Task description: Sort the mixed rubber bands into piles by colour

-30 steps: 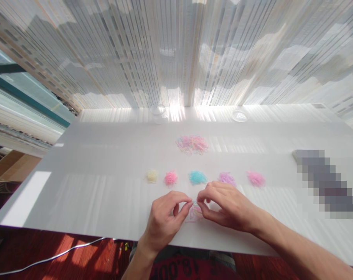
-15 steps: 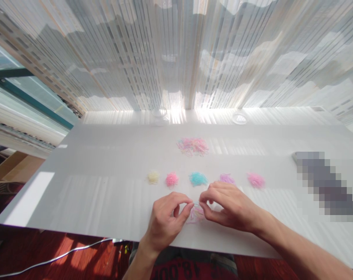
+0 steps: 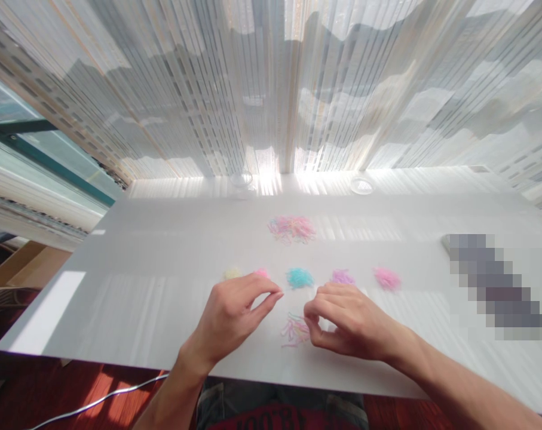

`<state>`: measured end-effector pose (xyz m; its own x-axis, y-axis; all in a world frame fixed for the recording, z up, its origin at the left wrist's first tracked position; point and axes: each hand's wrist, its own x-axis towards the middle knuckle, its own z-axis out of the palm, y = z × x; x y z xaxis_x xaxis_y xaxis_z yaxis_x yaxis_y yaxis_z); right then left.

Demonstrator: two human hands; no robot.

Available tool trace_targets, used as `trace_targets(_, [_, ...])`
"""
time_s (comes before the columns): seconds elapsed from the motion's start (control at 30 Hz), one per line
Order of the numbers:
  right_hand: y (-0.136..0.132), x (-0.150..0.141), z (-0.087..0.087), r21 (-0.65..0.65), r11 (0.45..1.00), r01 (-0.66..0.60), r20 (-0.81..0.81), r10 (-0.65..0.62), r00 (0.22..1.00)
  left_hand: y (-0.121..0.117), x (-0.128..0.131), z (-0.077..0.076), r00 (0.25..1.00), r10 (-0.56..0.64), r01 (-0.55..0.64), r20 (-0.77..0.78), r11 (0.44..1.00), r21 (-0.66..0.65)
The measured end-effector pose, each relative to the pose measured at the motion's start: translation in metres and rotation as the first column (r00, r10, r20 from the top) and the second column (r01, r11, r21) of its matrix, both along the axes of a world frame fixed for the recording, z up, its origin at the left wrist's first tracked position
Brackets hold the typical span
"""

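Observation:
My left hand (image 3: 230,313) is pinched, thumb and forefinger together, over the table just left of the blue pile (image 3: 300,278). Anything between those fingertips is too small to make out. Partly behind this hand are the yellow pile (image 3: 232,273) and the bright pink pile (image 3: 262,274). My right hand (image 3: 349,322) is also closed in a pinch, at the right side of a small mixed pile of thin pastel rubber bands (image 3: 294,332), covering part of it. Its fingertips hide whatever they hold. Behind its knuckles lies the purple pile (image 3: 343,276).
A light pink pile (image 3: 388,278) ends the row on the right. Farther back lies a larger mixed pile (image 3: 292,228). Two clear round dishes (image 3: 363,186) stand near the curtain (image 3: 293,89). A blurred-out dark object (image 3: 499,283) lies on the white table (image 3: 140,286) at right.
My hands have moved apart. The left went up and leftward, while the right stayed by the near mixed pile. A thin bluish strand seen between the fingertips no longer shows.

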<state>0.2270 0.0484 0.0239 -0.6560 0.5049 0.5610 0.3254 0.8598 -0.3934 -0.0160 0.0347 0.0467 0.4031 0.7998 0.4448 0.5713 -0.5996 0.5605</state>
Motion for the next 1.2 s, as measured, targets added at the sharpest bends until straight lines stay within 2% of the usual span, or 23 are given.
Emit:
trace_targets(0.13, [-0.004, -0.001, -0.006, -0.098, 0.994, -0.046, 0.112, 0.057, 0.992, 0.034, 0.007, 0.012, 0.991, -0.04, 0.036, -0.131, 0.999, -0.037])
trace_targets(0.27, [-0.007, -0.002, -0.011, -0.189, 0.98, -0.068, 0.245, 0.114, 0.963, 0.055, 0.018, 0.009, 0.944, -0.012, -0.003, -0.329, 0.999, -0.047])
trace_targets(0.37, [-0.007, -0.001, -0.013, -0.192, 0.981, -0.039, 0.299, 0.096, 0.949, 0.061, 0.021, 0.002, 0.918, -0.021, -0.006, -0.396, 0.998, -0.067])
trace_targets(0.5, [-0.006, -0.001, -0.013, -0.176, 0.984, -0.028, 0.313, 0.083, 0.946, 0.062, 0.022, -0.004, 0.913, -0.04, 0.005, -0.406, 0.996, -0.087])
trace_targets(0.73, [-0.005, -0.001, -0.011, -0.203, 0.978, -0.041, 0.317, 0.105, 0.943, 0.062, 0.016, 0.008, 0.909, -0.104, 0.046, -0.404, 0.987, -0.151])
trace_targets(0.87, [0.0, -0.002, -0.009, -0.256, 0.966, -0.043, 0.242, 0.107, 0.964, 0.05, 0.009, 0.015, 0.915, -0.087, 0.033, -0.394, 0.989, -0.143])
trace_targets(0.97, [0.002, -0.001, -0.007, -0.294, 0.955, -0.045, 0.148, 0.092, 0.985, 0.026, 0.007, 0.009, 0.948, -0.073, 0.035, -0.311, 0.991, -0.126])
trace_targets(1.03, [-0.001, 0.0, -0.004, -0.275, 0.961, -0.016, 0.098, 0.044, 0.994, 0.006, 0.007, 0.0, 0.973, -0.095, 0.075, -0.208, 0.992, -0.1])
trace_targets(1.2, [-0.014, 0.007, 0.004, -0.163, 0.969, 0.186, 0.047, -0.18, 0.982, -0.038, 0.009, -0.033, 0.999, -0.011, 0.014, 0.045, 0.998, -0.067])
